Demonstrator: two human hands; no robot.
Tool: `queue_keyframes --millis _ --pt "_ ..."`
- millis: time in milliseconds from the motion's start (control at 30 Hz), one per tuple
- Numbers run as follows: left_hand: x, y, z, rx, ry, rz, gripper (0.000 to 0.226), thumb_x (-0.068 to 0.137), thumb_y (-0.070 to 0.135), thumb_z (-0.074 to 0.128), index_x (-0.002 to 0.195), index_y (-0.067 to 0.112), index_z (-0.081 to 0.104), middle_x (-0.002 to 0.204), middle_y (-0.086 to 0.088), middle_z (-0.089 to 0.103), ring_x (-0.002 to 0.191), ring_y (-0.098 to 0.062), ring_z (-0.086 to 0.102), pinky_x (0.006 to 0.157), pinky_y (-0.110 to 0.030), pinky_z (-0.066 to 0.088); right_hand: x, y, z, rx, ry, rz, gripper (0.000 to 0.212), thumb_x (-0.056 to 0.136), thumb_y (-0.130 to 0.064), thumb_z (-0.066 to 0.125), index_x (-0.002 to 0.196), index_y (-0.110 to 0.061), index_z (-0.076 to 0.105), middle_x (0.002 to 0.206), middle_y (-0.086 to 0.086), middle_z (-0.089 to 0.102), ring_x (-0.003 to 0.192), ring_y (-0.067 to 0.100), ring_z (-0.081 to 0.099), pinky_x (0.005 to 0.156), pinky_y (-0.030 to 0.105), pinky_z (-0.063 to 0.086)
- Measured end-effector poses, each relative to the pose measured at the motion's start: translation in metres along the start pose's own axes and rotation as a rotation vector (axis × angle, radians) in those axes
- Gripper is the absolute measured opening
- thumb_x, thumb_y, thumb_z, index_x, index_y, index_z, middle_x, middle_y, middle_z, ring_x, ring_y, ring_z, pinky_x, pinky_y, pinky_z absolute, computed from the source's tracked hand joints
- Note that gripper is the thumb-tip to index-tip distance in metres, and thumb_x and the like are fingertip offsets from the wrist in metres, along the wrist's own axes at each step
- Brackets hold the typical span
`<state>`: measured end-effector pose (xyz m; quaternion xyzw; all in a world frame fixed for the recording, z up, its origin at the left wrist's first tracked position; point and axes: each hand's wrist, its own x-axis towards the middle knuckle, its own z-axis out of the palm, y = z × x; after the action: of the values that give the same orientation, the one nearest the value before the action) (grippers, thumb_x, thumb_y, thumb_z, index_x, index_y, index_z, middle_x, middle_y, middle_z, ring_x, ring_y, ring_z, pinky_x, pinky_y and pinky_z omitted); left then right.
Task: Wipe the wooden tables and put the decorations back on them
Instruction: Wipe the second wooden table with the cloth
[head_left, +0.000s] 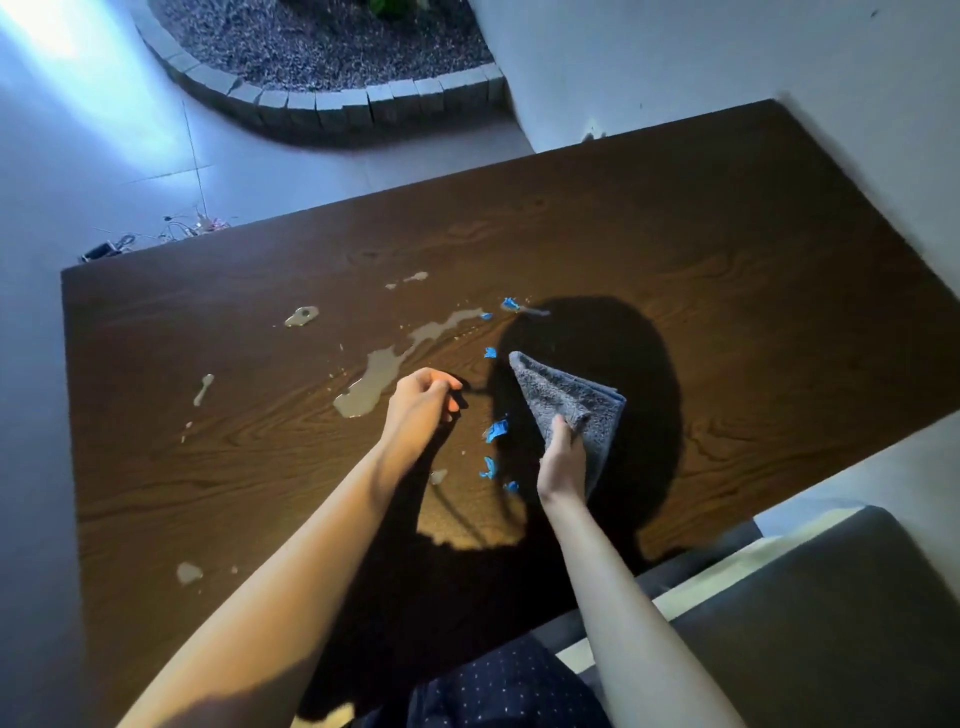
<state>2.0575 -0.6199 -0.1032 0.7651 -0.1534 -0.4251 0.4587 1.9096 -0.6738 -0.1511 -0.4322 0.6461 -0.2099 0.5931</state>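
1. Right hand grips a folded grey cloth, held up above the dark wooden table.
2. Left hand hovers just left of the cloth, fingers loosely curled, holding nothing that shows.
3. Six small blue scraps lie between and beyond the hands.
4. One large pale spill spreads left of the left hand, with several smaller puddles around it.

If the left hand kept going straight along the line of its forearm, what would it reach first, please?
Probably the pale spill on the wooden table, just beyond the left hand, though the hand's height above the table is unclear.
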Motion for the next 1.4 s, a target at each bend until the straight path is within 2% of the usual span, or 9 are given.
queue_keyframes --millis 67,200,333,567,767,867,1000,1233,1400 --pt "0.001 0.005 0.006 -0.008 -0.016 -0.004 0.028 0.098 0.009 0.038 0.082 0.018 0.059 0.064 0.001 0.054 0.056 -0.008 0.050 0.054 -0.019 0.040 0.007 0.000 -0.015 0.028 0.057 0.051 0.080 0.080 -0.057 0.037 0.145 -0.009 0.033 0.147 0.010 0.039 0.134 0.025 0.038 0.112 0.045 0.031" --pt "0.009 0.015 0.016 -0.003 -0.050 0.019 0.026 0.098 0.011 0.038 0.085 0.017 0.059 0.067 0.000 0.055 0.059 -0.009 0.050 0.057 -0.021 0.041 0.036 -0.014 -0.038 -0.003 0.178 0.071 0.092 0.079 -0.063 0.033 0.149 -0.006 0.020 0.153 0.013 0.027 0.133 0.024 0.036 0.114 0.046 0.026" --pt "0.021 0.024 0.023 0.011 -0.064 0.028 0.025 0.098 0.011 0.038 0.085 0.017 0.058 0.069 0.000 0.056 0.059 -0.008 0.051 0.058 -0.020 0.042 0.065 -0.039 -0.047 -0.282 0.194 -0.038 0.060 0.101 -0.040 0.028 0.152 -0.016 0.007 0.160 0.007 0.007 0.147 0.022 0.008 0.118 0.036 0.006" --pt "0.043 0.032 0.018 -0.036 -0.032 0.021 0.025 0.099 0.013 0.038 0.087 0.017 0.059 0.069 0.001 0.056 0.063 -0.008 0.052 0.060 -0.020 0.043 0.106 -0.091 -0.010 -0.601 0.049 -0.207 0.054 0.103 -0.032 0.020 0.151 -0.021 -0.001 0.160 0.004 -0.003 0.147 0.020 -0.003 0.119 0.033 -0.003" --pt "0.047 0.033 0.004 -0.044 0.051 0.070 0.025 0.097 0.011 0.039 0.085 0.016 0.061 0.065 0.002 0.055 0.059 -0.008 0.050 0.056 -0.018 0.041 0.076 -0.102 0.060 -0.705 -0.296 -0.392 0.050 0.104 -0.029 0.020 0.151 -0.023 0.005 0.160 0.000 0.001 0.147 0.017 -0.003 0.116 0.030 -0.005" --pt "0.047 0.032 -0.004 -0.039 0.091 0.084 0.025 0.097 0.010 0.040 0.082 0.016 0.059 0.064 0.001 0.055 0.056 -0.009 0.049 0.052 -0.018 0.039 0.054 -0.086 0.076 -0.664 -0.451 -0.389 0.048 0.103 -0.031 0.022 0.151 -0.030 0.012 0.159 -0.005 0.005 0.147 0.015 -0.002 0.117 0.033 -0.001" --pt "0.044 0.029 -0.009 -0.045 0.097 0.075 0.025 0.097 0.010 0.040 0.083 0.016 0.060 0.067 0.001 0.056 0.059 -0.009 0.050 0.056 -0.020 0.041 0.055 -0.074 0.055 -0.565 -0.514 -0.295 0.054 0.098 -0.039 0.030 0.146 -0.014 0.032 0.156 0.007 0.025 0.145 0.021 0.019 0.119 0.040 0.015" --pt "0.046 0.030 0.009 -0.104 0.005 0.033 0.025 0.097 0.009 0.038 0.086 0.016 0.060 0.067 0.002 0.055 0.059 -0.006 0.050 0.051 -0.012 0.041 0.075 -0.068 -0.003 -0.372 -0.150 -0.248 0.075 0.080 -0.045 0.032 0.143 -0.006 0.037 0.149 0.013 0.037 0.140 0.025 0.030 0.117 0.040 0.020" --pt "0.059 0.034 0.014 -0.097 0.018 0.030 0.026 0.097 0.010 0.039 0.086 0.017 0.061 0.068 0.001 0.056 0.062 -0.009 0.052 0.059 -0.020 0.042 0.111 -0.098 0.002 -0.493 0.040 -0.273 0.061 0.096 -0.043 0.025 0.151 -0.019 0.017 0.159 0.008 0.014 0.146 0.025 0.013 0.117 0.030 0.005"
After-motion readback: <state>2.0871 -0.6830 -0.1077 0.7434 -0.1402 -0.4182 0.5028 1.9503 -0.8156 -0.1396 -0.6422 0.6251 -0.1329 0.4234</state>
